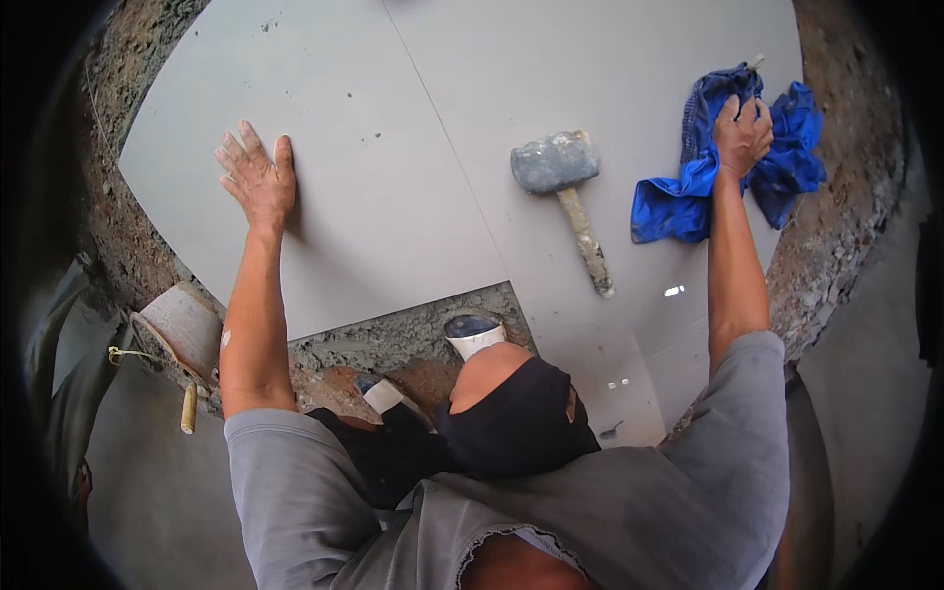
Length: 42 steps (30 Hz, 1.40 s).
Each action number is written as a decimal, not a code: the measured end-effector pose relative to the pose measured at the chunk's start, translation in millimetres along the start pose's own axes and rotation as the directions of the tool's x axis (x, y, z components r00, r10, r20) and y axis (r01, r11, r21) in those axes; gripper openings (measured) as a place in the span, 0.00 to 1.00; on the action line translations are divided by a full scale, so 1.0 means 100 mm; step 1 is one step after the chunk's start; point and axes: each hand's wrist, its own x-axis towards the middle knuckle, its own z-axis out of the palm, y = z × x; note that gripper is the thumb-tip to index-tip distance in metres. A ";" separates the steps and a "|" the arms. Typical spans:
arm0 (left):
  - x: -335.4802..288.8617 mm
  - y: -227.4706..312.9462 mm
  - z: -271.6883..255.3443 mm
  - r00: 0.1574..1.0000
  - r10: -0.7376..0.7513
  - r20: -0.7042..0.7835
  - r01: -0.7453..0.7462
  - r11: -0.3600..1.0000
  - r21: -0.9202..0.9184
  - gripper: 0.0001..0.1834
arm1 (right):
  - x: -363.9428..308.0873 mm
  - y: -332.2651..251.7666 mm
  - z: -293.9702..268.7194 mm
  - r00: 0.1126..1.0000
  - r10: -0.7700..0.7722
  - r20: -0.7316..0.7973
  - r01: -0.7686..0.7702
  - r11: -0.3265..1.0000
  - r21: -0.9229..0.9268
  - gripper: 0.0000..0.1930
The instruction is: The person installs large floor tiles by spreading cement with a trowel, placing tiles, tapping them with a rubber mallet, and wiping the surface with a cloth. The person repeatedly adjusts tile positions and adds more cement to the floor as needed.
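My left hand (261,182) is spread over a large pale grey floor tile (374,216), its fingers stretched apart and nothing in it. At the far right, my right hand (743,136) is closed on a crumpled blue cloth (678,205), which lies on the neighbouring tile (629,88). The cloth bunches up on both sides of the hand. Between my arms a rubber mallet (556,162) lies on the tile, with a dark grey head and a mortar-smeared handle pointing toward me.
Wet grey mortar (393,329) shows along the left tile's near edge, beside my shoes. A mortar-stained bucket (180,329) stands at the left, with a wooden handle (189,408) close by. Rough soil (836,197) borders the tiles. Small dark specks dot the left tile.
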 end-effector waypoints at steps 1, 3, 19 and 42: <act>-0.02 0.00 0.00 1.000 0.014 -0.002 -0.014 1.000 -0.020 0.43 | -0.01 0.02 0.01 1.000 0.011 0.000 -0.011 1.000 -0.004 0.18; -0.01 0.00 -0.01 0.999 0.039 -0.038 -0.039 0.999 -0.019 0.43 | -0.01 0.02 0.04 1.000 0.004 -0.023 -0.003 1.000 0.003 0.18; 0.05 0.08 0.04 0.997 0.012 -0.082 -0.015 0.999 -0.034 0.44 | 0.19 0.17 0.18 0.999 0.015 0.048 -0.013 0.999 -0.048 0.19; -1.44 -2.83 0.41 0.629 -0.777 -0.022 0.731 0.601 -0.324 0.37 | -2.30 -1.14 -2.30 0.837 0.001 0.548 -0.340 0.785 0.518 0.20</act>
